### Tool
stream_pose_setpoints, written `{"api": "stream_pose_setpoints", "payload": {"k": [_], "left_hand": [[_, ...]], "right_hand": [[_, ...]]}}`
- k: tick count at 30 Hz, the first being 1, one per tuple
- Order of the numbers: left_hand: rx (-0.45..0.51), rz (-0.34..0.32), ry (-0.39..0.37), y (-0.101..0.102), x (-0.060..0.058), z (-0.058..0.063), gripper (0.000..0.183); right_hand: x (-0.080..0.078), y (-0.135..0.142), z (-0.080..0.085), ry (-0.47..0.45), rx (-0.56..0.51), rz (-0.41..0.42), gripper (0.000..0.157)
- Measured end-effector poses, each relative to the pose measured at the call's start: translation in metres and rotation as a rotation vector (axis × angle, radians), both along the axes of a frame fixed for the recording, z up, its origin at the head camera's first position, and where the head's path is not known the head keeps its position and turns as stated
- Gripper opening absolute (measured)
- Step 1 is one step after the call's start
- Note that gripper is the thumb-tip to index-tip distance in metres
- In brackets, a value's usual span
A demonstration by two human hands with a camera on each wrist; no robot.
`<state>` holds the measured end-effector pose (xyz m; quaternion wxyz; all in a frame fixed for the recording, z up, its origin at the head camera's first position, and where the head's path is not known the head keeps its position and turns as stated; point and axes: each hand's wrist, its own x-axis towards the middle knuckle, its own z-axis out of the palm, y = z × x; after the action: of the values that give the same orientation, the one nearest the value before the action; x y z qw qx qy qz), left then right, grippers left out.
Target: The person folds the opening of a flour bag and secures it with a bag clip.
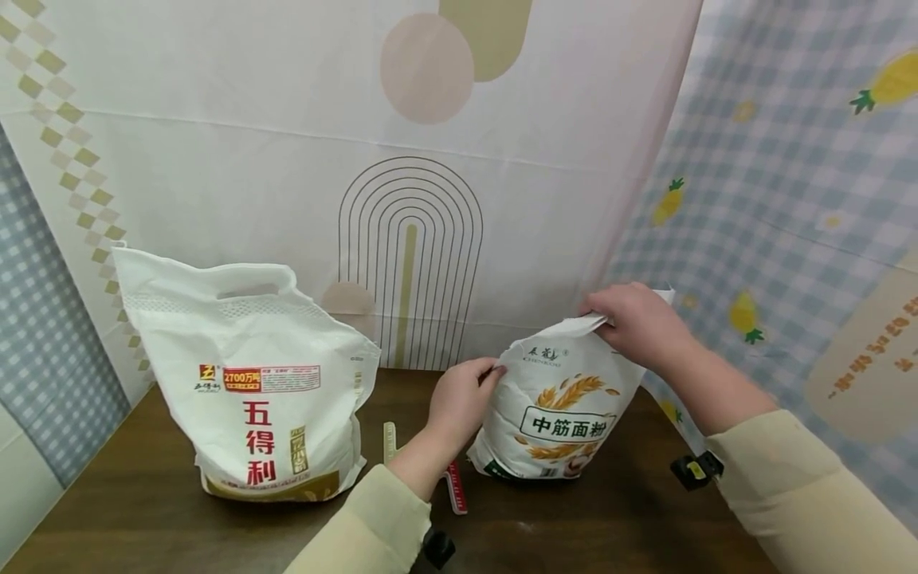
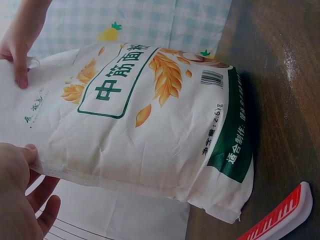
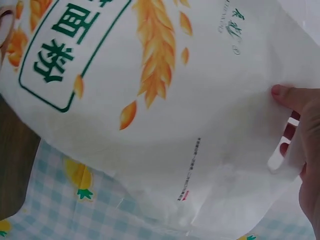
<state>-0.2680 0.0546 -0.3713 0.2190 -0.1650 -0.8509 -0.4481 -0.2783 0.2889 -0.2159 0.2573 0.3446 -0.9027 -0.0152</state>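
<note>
A white flour bag (image 1: 559,375) with wheat ears and green lettering stands on the right of the table, its top creased over. My right hand (image 1: 634,323) grips its top edge; in the right wrist view the thumb of that hand (image 3: 307,120) lies on the front face and fingers show through the handle slot. On the bag's left edge, my left hand (image 1: 464,399) pinches the side seam. The left wrist view has this hand (image 2: 25,190) with its thumb on the front and the fingers behind the bag (image 2: 150,145).
A larger white flour bag (image 1: 265,383) with red lettering and a handle slot stands at the left. Between the bags lie a red-and-white ridged plastic strip (image 1: 456,488) and a pale yellow-green strip (image 1: 390,441). A patterned cloth (image 1: 251,159) hangs behind the brown table (image 1: 531,534).
</note>
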Motion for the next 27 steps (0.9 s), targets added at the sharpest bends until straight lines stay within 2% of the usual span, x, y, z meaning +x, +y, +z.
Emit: {"api": "stream_pose_setpoints", "payload": {"k": [6, 9, 12, 18, 20, 24, 27], "left_hand": [[-0.026, -0.003, 0.022, 0.0, -0.001, -0.001, 0.021], [-0.026, -0.009, 0.014, 0.0, -0.001, -0.001, 0.021], [-0.009, -0.035, -0.009, -0.001, -0.001, -0.002, 0.023], [0.051, -0.148, -0.132, -0.005, 0.001, -0.001, 0.047], [0.095, -0.177, -0.172, -0.006, 0.001, 0.001, 0.056], [0.244, -0.23, -0.286, -0.004, -0.001, 0.009, 0.067], [0.299, -0.249, -0.371, -0.001, -0.004, 0.017, 0.073]], "right_hand": [[0.006, 0.005, -0.007, 0.187, 0.034, 0.136, 0.027], [0.008, 0.007, -0.01, 0.238, 0.03, 0.187, 0.035], [0.009, 0.009, -0.013, 0.264, 0.033, 0.207, 0.035], [0.007, 0.011, -0.017, 0.3, 0.039, 0.214, 0.03], [0.007, 0.011, -0.018, 0.306, 0.041, 0.216, 0.029], [0.008, 0.012, -0.019, 0.313, 0.047, 0.222, 0.029], [0.008, 0.011, -0.02, 0.326, 0.047, 0.231, 0.03]]}}
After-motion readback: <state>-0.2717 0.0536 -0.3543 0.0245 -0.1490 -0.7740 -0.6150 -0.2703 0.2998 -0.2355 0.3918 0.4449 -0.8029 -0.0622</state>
